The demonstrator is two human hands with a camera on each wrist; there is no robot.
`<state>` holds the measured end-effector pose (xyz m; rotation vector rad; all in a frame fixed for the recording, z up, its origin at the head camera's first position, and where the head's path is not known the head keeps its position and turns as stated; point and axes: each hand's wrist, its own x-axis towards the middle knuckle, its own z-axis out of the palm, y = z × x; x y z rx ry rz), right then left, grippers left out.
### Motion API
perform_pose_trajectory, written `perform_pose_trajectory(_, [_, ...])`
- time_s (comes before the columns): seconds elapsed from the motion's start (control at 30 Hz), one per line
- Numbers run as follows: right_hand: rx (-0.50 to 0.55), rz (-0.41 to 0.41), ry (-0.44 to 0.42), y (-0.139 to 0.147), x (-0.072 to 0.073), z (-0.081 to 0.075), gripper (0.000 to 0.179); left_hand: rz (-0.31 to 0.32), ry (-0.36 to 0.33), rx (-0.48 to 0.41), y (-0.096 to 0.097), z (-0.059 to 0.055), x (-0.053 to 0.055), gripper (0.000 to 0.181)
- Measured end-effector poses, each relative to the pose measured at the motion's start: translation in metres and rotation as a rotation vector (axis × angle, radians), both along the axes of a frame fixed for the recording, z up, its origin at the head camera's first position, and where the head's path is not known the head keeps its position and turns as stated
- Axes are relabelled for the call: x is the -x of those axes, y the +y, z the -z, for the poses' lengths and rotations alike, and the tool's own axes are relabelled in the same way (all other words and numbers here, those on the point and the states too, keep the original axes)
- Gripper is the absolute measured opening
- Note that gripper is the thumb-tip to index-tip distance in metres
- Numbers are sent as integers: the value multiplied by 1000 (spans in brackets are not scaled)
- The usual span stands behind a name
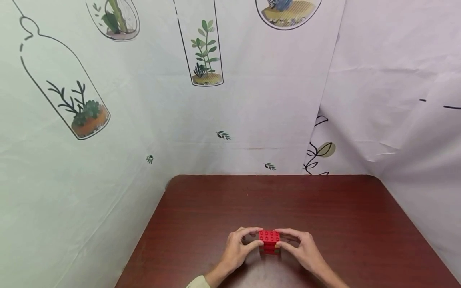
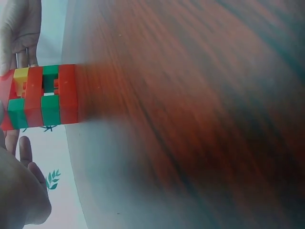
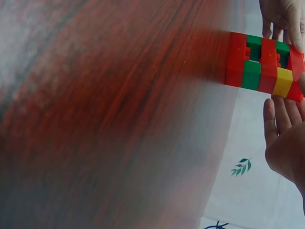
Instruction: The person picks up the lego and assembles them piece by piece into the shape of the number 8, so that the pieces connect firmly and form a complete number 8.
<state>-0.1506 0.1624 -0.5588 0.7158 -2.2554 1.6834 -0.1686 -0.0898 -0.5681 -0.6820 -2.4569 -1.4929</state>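
A stack of toy building bricks (image 1: 269, 249) stands on the table in front of me, topped by a red studded brick (image 1: 269, 236). My left hand (image 1: 235, 249) pinches the left side of that top brick between thumb and fingers. On the opposite side, my right hand (image 1: 306, 249) holds it the same way. In the left wrist view, the layers alternate: red at the bottom, a green pair (image 2: 50, 109), a red brick (image 2: 34, 98), a green and yellow pair, then red on top. Gaps show between the paired small bricks, as with the yellow brick (image 3: 283, 82) in the right wrist view.
The dark reddish-brown table (image 1: 216, 208) has rounded far corners. Pale fabric walls (image 1: 252, 120) printed with plants in glass jars enclose it behind and on both sides.
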Motion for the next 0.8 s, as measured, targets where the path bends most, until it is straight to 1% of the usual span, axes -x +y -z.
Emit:
perform_pose_trajectory(0.2, [-3,-2,-4,1,-1,2,34,-2,46,7,0,3,1,35])
perform_pose_trajectory(0.3, [27,-10,-48,1,0,4,34,-7,51,11,0,4,1,35])
perform_pose_trajectory(0.43, [57,-7,-92,1,0,7,35,-12,40,23,1,3,0,35])
perform_pose_trajectory(0.53, [58,-8,-89,1,0,7,38,-11,39,39,0,2,-2,39])
perform_pose_trajectory(0.73, [0,-2,-39,4,0,7,51,-12,50,87,-3,3,-2,51])
perform_pose_trajectory(0.8, [-8,-5,-56,5,-1,9,52,-18,53,106,-5,4,-2,51])
